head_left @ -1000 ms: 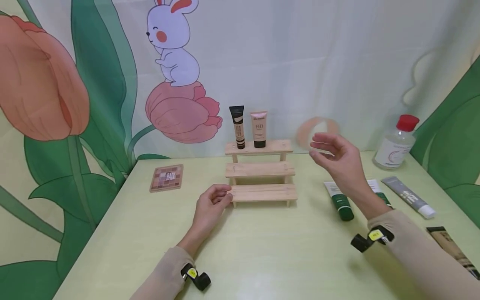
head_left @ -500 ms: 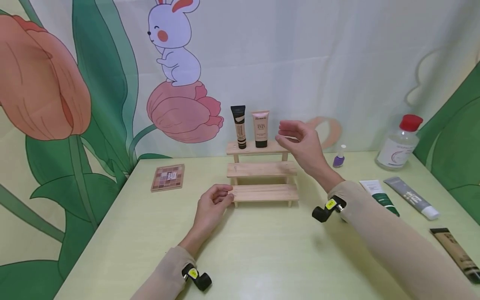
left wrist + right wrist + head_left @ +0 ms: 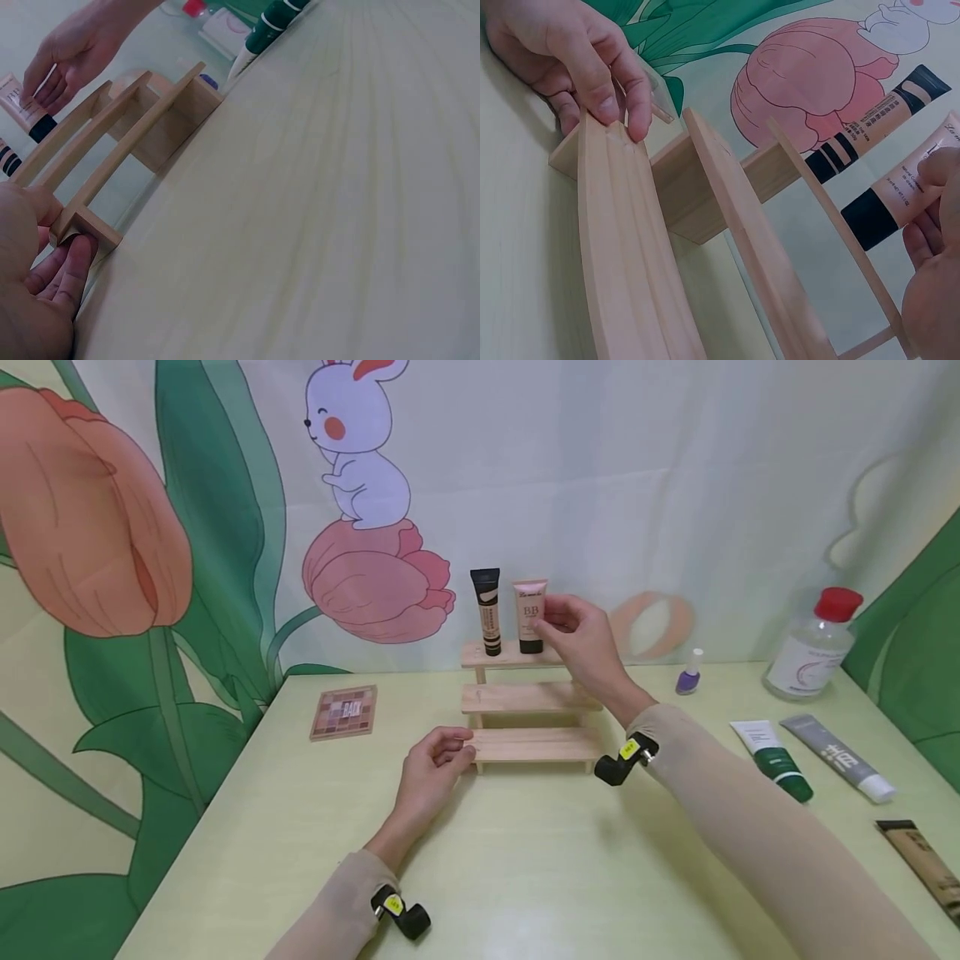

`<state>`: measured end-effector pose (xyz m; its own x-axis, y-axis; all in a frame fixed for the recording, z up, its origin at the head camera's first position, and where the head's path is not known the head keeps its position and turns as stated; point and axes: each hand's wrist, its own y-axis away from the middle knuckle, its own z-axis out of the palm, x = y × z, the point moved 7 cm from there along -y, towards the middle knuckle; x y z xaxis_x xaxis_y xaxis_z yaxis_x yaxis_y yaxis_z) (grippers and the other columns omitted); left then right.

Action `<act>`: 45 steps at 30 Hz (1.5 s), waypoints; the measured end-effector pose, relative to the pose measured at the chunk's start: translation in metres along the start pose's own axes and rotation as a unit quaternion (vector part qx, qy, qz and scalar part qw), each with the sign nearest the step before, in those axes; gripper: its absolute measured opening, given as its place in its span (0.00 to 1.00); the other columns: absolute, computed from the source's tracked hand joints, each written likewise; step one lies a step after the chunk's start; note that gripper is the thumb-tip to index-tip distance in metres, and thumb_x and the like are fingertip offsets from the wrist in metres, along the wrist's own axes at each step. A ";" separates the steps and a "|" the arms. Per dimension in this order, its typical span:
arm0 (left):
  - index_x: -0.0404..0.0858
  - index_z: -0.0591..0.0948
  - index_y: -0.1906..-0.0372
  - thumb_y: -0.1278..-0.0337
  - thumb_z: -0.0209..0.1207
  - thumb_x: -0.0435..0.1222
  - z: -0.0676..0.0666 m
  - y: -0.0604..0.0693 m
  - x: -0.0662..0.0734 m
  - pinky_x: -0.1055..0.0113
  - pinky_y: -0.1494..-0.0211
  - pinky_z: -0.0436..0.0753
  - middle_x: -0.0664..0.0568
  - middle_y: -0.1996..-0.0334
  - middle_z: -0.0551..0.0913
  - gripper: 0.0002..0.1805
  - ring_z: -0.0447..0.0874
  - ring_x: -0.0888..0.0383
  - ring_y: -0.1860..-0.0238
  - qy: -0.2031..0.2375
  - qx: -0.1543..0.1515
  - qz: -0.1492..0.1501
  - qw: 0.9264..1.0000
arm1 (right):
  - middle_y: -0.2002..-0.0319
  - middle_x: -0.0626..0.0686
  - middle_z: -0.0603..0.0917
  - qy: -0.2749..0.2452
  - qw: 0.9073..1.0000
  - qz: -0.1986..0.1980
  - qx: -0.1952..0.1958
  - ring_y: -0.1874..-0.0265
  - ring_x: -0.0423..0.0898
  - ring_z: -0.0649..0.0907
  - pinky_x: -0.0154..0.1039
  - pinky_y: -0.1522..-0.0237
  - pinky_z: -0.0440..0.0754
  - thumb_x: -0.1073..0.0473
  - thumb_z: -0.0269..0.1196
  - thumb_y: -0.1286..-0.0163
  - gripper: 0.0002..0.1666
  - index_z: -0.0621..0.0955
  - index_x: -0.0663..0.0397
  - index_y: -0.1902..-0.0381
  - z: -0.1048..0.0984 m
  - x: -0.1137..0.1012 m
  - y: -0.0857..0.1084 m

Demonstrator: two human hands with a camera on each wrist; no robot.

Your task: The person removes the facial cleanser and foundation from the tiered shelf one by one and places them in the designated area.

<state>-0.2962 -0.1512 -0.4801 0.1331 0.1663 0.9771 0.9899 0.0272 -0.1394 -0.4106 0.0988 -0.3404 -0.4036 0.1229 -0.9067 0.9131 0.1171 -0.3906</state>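
Note:
A three-step wooden display stand [image 3: 536,745] stands on the table before the curtain. My left hand [image 3: 423,781] grips the left end of its lowest step, fingers tucked beneath the board in the left wrist view. On the top step a pink BB cream tube [image 3: 529,608] stands upright on its black cap. My right hand [image 3: 588,639] pinches that tube from the right; in the right wrist view the thumb lies across its front, with fingers behind. Just left of it, untouched, is a slim black-and-beige tube [image 3: 489,614]. The two lower steps carry nothing.
An eyeshadow palette [image 3: 345,712] lies left of the stand. To the right are a purple nail polish bottle [image 3: 687,682], a red-capped clear bottle [image 3: 810,652], a green-and-white tube [image 3: 772,760], a grey tube [image 3: 836,756] and a gold-brown tube [image 3: 922,864].
My right hand has swung left from over the green-and-white tubes to the top step and taken hold of the BB cream tube. The left hand keeps its grip on the stand.

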 end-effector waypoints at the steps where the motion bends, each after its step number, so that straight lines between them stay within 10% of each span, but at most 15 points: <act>1: 0.37 0.88 0.42 0.25 0.69 0.30 0.001 0.000 0.000 0.74 0.51 0.87 0.42 0.51 0.90 0.12 0.89 0.59 0.55 0.000 -0.001 0.000 1.000 | 0.40 0.63 0.89 0.001 1.000 0.001 0.001 0.45 0.50 0.88 0.35 0.40 0.86 0.64 0.71 0.21 0.22 0.84 0.65 0.33 0.000 0.000 0.000; 20: 0.38 0.89 0.43 0.26 0.70 0.29 0.001 0.001 0.003 0.75 0.52 0.86 0.44 0.53 0.90 0.12 0.88 0.59 0.55 -0.020 0.007 -0.007 1.000 | 0.46 0.63 0.89 -0.004 1.000 -0.008 0.009 0.51 0.44 0.88 0.32 0.45 0.86 0.64 0.72 0.21 0.19 0.85 0.66 0.37 -0.015 -0.017 0.011; 45: 0.39 0.89 0.42 0.25 0.70 0.30 0.000 0.000 0.004 0.75 0.52 0.85 0.44 0.52 0.90 0.12 0.88 0.59 0.56 -0.025 0.006 -0.008 1.000 | 0.47 0.48 0.89 0.057 0.997 -0.028 0.043 0.51 0.43 0.86 0.28 0.50 0.85 0.58 0.72 0.19 0.22 0.85 0.59 0.33 -0.093 -0.046 0.060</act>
<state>-0.2957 -0.1502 -0.4765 0.1151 0.2148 0.9699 0.9910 0.0427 -0.1270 -0.3430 0.1917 -0.3071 -0.4530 0.2297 -0.8614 0.8889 0.0419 -0.4562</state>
